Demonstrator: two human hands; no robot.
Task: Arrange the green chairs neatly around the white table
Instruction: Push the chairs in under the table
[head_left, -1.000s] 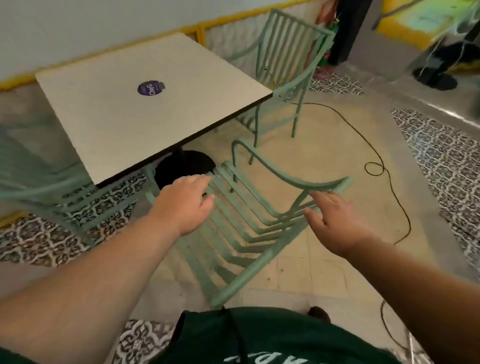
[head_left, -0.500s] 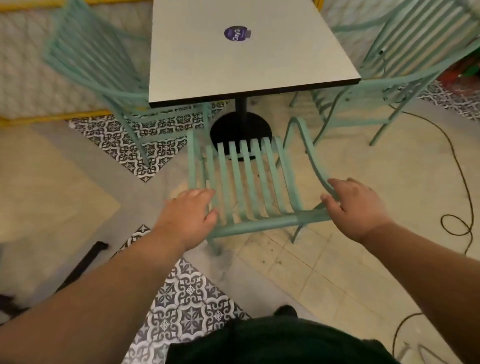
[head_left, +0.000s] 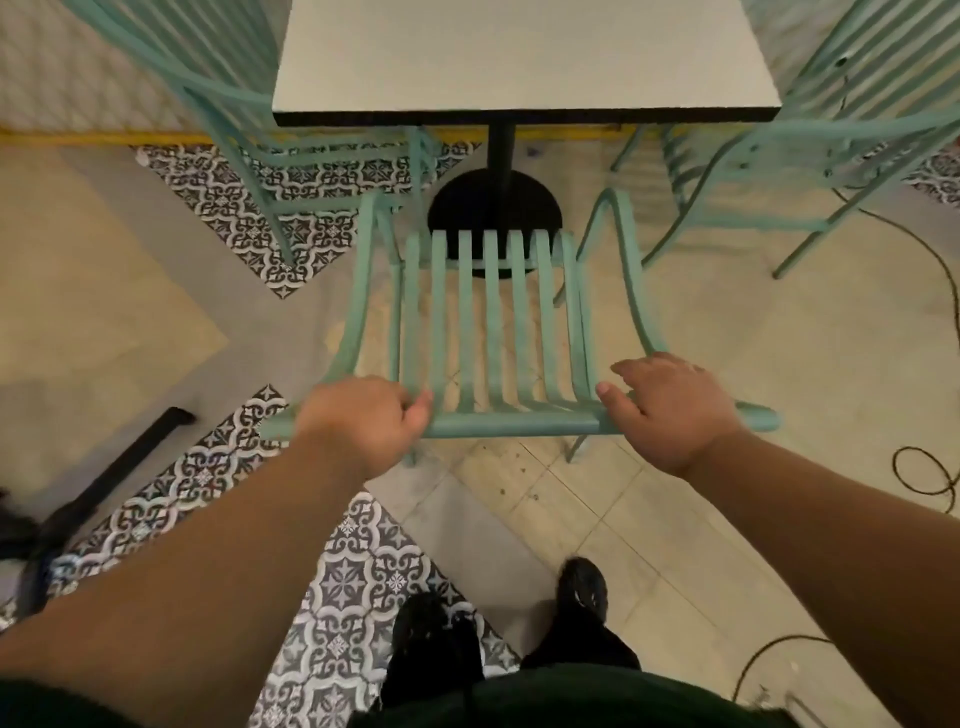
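A green slatted metal chair (head_left: 491, 322) stands right in front of me, its seat facing the white square table (head_left: 519, 57). My left hand (head_left: 361, 426) grips the left part of the chair's top back rail. My right hand (head_left: 670, 410) lies on the right part of the same rail, fingers spread and loosely bent over it. A second green chair (head_left: 228, 104) stands at the table's left side. A third green chair (head_left: 810, 135) stands at its right side.
The table's black post and round base (head_left: 496, 208) sit just beyond the held chair's seat. A black cable (head_left: 930, 457) loops over the floor at right. A dark bar (head_left: 104, 483) lies on the patterned tiles at left. My black shoes (head_left: 431, 639) are below.
The view has swung so the chair now stands square to the table's near edge. My right hand has shifted from the armrest curve onto the top rail; my left hand keeps its grip.
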